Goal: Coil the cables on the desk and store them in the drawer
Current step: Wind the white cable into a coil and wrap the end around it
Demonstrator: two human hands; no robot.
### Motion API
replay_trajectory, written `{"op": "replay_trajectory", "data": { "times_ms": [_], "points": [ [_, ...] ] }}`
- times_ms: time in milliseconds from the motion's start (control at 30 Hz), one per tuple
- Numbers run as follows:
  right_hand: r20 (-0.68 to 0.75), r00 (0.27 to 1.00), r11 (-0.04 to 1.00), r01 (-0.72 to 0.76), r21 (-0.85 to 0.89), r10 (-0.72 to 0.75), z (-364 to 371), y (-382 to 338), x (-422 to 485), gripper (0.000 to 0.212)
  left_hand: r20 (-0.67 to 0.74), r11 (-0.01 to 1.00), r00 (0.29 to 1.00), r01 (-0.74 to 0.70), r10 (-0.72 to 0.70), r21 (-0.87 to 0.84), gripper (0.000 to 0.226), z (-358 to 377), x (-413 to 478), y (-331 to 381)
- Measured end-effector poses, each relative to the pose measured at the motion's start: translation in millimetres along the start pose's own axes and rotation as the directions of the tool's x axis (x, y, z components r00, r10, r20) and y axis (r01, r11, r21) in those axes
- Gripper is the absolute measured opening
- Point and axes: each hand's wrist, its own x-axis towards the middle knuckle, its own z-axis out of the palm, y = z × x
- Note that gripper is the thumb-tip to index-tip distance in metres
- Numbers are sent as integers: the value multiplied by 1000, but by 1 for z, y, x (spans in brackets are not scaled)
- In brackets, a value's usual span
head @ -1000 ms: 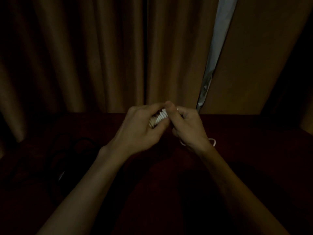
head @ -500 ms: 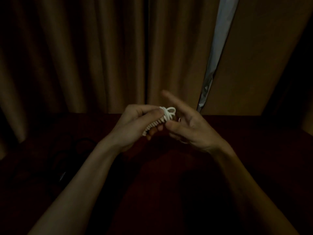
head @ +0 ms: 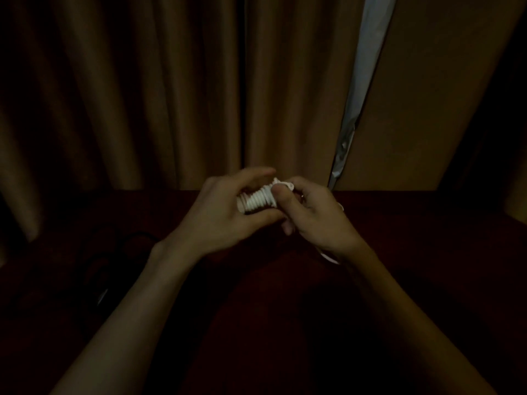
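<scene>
Black cable (head: 137, 236) lies in loose loops on the dark red tabletop (head: 427, 238) at your far left, dim and hard to trace. Your left hand (head: 225, 215) curls around a tightly wound white cable (head: 256, 199), held above the tabletop near the middle. Your right hand (head: 316, 220) pinches its right end between thumb and fingers, and a loose white strand shows under that wrist.

Brightness: very dim all over; little colour is seen.
Light: a pale strip (head: 362, 81) between the curtains (head: 171, 81) is the brightest part.
Shadows: the worktop (head: 427, 238) is nearly lost in black; the corners are darkened.
Blur: the left hand (head: 216, 215) is smeared along its top edge.
Stands out: the white cable (head: 258, 201) is seen most clearly.
</scene>
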Motion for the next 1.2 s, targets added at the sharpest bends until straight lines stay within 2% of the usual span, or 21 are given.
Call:
{"op": "replay_trajectory", "data": {
  "times_ms": [100,167,233,333,433,500,567,633,700,767,833,967,1033,1067,1133,1200],
  "points": [
    [-77,997,1000,-8,-15,7,7,1,1,52,-50,983,984,-167,171,74,47,7,0,3],
    [-125,992,999,-28,23,31,9,-1,2,73,-46,983,984,-165,169,84,39,10,-1,2],
    [-124,991,995,-40,93,51,10,-2,3,82,-47,986,990,-131,136,99,40,11,-1,2],
    [52,993,943,-117,312,106,5,-4,3,61,-95,996,992,-83,86,35,29,8,1,2],
    [260,959,921,-197,336,111,0,-3,2,35,-127,985,986,92,-111,-149,22,3,1,-2],
    [261,961,917,-183,356,91,0,-3,3,28,-98,946,975,168,-202,-276,18,3,1,-3],
    [189,981,908,-122,401,48,1,-3,4,27,-59,882,964,213,-261,-419,14,1,4,1],
    [165,986,899,-67,433,-6,-1,-2,4,37,42,786,950,279,-308,-551,13,-1,5,6],
    [216,973,910,-19,415,-78,-4,-1,2,48,148,695,940,329,-308,-639,21,-2,5,6],
    [221,967,926,34,376,-125,-5,-4,-1,45,197,645,931,357,-308,-676,26,-3,6,5],
    [155,981,944,58,324,-113,-5,-7,-1,35,204,677,931,360,-303,-642,36,-2,5,4],
    [54,997,965,41,258,-57,3,-4,0,23,114,898,963,269,-244,-349,42,7,2,2],
    [25,999,973,16,232,-22,7,-2,1,24,80,937,978,206,-191,-283,29,6,0,0],
    [9,1000,975,2,223,-4,7,-1,2,24,66,955,986,166,-154,-245,30,5,0,0],
    [-20,999,974,-20,227,25,6,-1,2,26,14,991,998,63,-61,-115,47,3,1,2],
    [-18,999,977,-44,208,49,6,0,4,30,-22,999,999,-30,30,12,52,4,0,5]
  ]
}}
